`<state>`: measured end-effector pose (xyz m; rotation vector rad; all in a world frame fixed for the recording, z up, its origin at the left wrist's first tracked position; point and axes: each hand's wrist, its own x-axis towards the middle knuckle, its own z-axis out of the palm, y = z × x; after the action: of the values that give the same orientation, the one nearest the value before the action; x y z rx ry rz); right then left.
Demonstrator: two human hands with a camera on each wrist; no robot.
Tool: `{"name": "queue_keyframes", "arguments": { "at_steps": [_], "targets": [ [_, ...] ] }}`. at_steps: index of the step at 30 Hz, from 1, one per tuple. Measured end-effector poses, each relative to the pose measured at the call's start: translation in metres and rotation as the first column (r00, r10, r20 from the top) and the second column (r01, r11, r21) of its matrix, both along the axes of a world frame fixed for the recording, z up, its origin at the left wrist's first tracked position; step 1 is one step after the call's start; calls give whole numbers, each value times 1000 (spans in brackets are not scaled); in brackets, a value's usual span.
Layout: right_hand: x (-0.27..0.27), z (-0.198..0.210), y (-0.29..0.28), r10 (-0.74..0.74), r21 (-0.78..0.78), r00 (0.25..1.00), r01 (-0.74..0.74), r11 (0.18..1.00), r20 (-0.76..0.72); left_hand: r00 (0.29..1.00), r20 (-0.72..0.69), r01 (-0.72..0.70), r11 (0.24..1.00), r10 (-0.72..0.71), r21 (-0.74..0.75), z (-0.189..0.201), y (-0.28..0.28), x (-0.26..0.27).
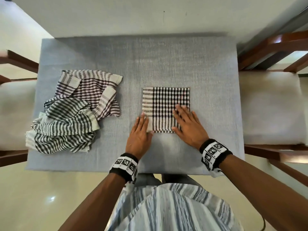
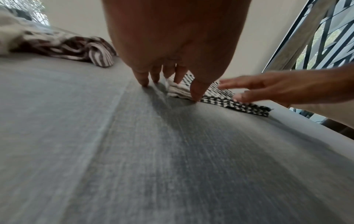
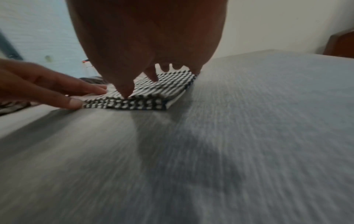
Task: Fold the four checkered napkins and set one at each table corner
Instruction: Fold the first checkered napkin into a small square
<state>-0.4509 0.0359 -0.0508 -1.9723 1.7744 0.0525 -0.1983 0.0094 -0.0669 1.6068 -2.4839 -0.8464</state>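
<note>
A folded black-and-white checkered napkin (image 1: pixel 165 107) lies flat as a square near the middle of the grey table (image 1: pixel 166 60). My left hand (image 1: pixel 141 129) rests with straight fingers on its near-left corner. My right hand (image 1: pixel 186 120) presses flat on its near-right part. In the left wrist view the left hand (image 2: pixel 172 78) touches the napkin (image 2: pixel 220 100) edge, thumb at the fold. In the right wrist view the right hand (image 3: pixel 141 81) presses down on the napkin (image 3: pixel 164 84). Several unfolded napkins (image 1: pixel 75 110) lie crumpled in a heap at the table's left.
Wooden chairs with pale cushions stand on the left (image 1: pixel 15 104) and right (image 1: pixel 270 104) of the table. The grey tablecloth is bare beyond and to the right of the folded napkin. My striped shirt (image 1: pixel 166 205) is at the near edge.
</note>
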Motion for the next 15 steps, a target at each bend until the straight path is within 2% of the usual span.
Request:
{"name": "queue_keyframes", "arguments": {
  "at_steps": [1, 3, 6, 9, 12, 15],
  "targets": [
    [1, 1, 10, 53, 45, 998, -52, 998, -17, 1000, -18, 14, 1000, -14, -1, 0, 2, 5],
    [0, 3, 16, 64, 48, 998, -64, 997, 8, 999, -38, 13, 1000, -13, -2, 3, 0, 9],
    [-5, 7, -6, -4, -89, 997, 11, 996, 81, 998, -57, 11, 998, -15, -64, 16, -18, 8],
    [-14, 11, -48, -29, -209, 998, 42, 977, 64, 997, -82, -14, 994, 5, -107, 29, -46, 3],
    [-25, 10, -92, -84, -153, 996, 89, 984, 36, 1000, -27, -12, 997, 10, -80, 38, -84, -12],
    [-33, 12, -119, -136, -88, 991, 135, 987, -7, 994, 72, 82, 997, -83, 13, 40, -117, -29]
  ]
}}
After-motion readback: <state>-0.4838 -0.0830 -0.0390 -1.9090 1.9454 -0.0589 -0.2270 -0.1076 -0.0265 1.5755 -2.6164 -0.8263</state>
